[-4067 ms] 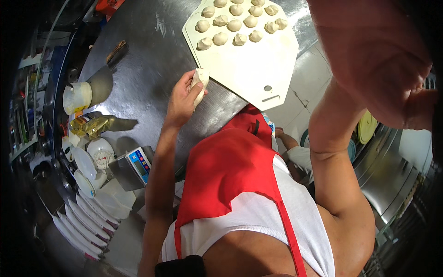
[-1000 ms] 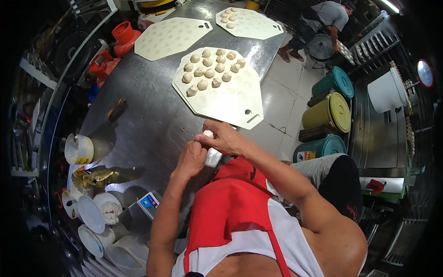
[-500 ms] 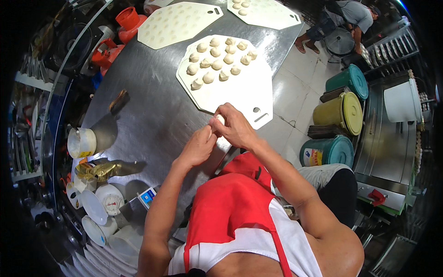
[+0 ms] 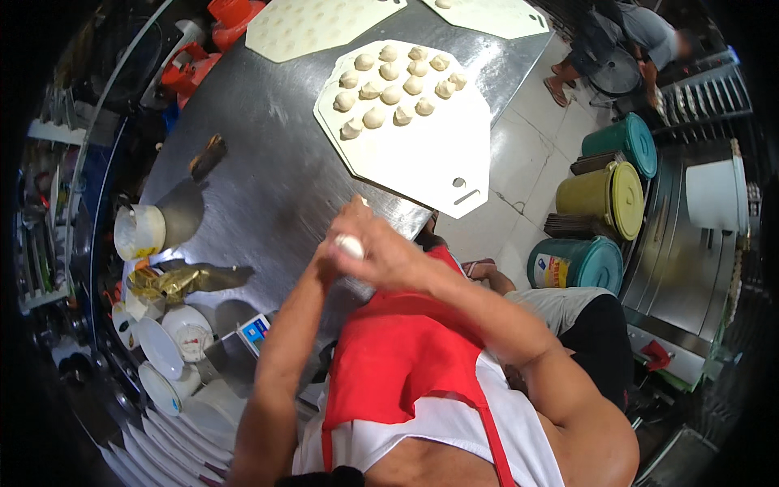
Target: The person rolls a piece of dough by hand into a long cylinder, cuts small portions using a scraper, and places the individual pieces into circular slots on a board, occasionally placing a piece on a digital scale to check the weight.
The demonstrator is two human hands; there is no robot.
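My right hand (image 4: 385,253), smeared by motion, is closed round a smooth white dough ball (image 4: 350,246) that shows near its thumb. My left hand (image 4: 329,252) is pressed against it, mostly covered by the right hand, so its fingers cannot be made out. A small pale bit shows at the far tip of the joined hands, too blurred to name. Both hands are over the near edge of the steel table (image 4: 260,178). Just beyond them lies an octagonal cream board (image 4: 414,158) with rows of rounded, pinched dough pieces (image 4: 391,95) on its far half.
Two more cream boards (image 4: 304,36) (image 4: 495,18) lie at the table's far end. Along the left stand a white tub (image 4: 139,231), gold wrapping (image 4: 182,280), a dial scale (image 4: 191,333) and a wooden-handled tool (image 4: 208,157). Lidded bins (image 4: 596,199) and a bending person (image 4: 625,45) are at right.
My hands have drawn back from the board's near corner toward my body and left, and the right hand now overlaps the left. The view has shifted slightly.
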